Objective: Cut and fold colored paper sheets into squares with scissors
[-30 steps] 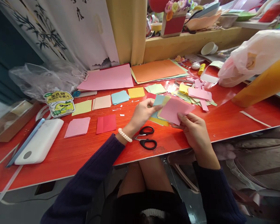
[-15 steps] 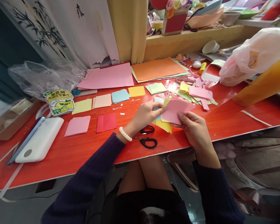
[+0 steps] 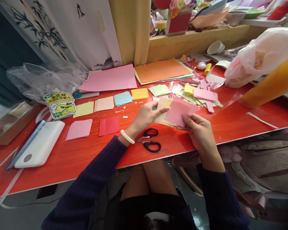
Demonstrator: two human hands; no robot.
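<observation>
My left hand [image 3: 147,115], with a beaded bracelet on its wrist, pinches pale sheets at the left side of a fan of paper squares. The right side of that fan, with a pink square [image 3: 177,111] on top, is gripped by my right hand [image 3: 198,129]. Black-handled scissors [image 3: 151,146] lie below on the red table [image 3: 134,156]. Small paper stacks lie to the left: yellow [image 3: 139,93], blue [image 3: 123,98], peach [image 3: 104,104], light green [image 3: 83,109], pink [image 3: 79,129] and red [image 3: 108,126]. Another light green stack [image 3: 159,90] is just behind the fan.
Large pink [image 3: 110,77] and orange [image 3: 162,71] sheets lie at the back. Paper scraps [image 3: 205,95] are heaped right of centre. A plastic bag [image 3: 256,60] and an orange roll [image 3: 266,84] stand at the right. A white power bank [image 3: 42,145] is at the left.
The held squares have shifted within the fan: pale sheets now show at its left, where blue and bright yellow ones showed before. Both hands stay nearly in place.
</observation>
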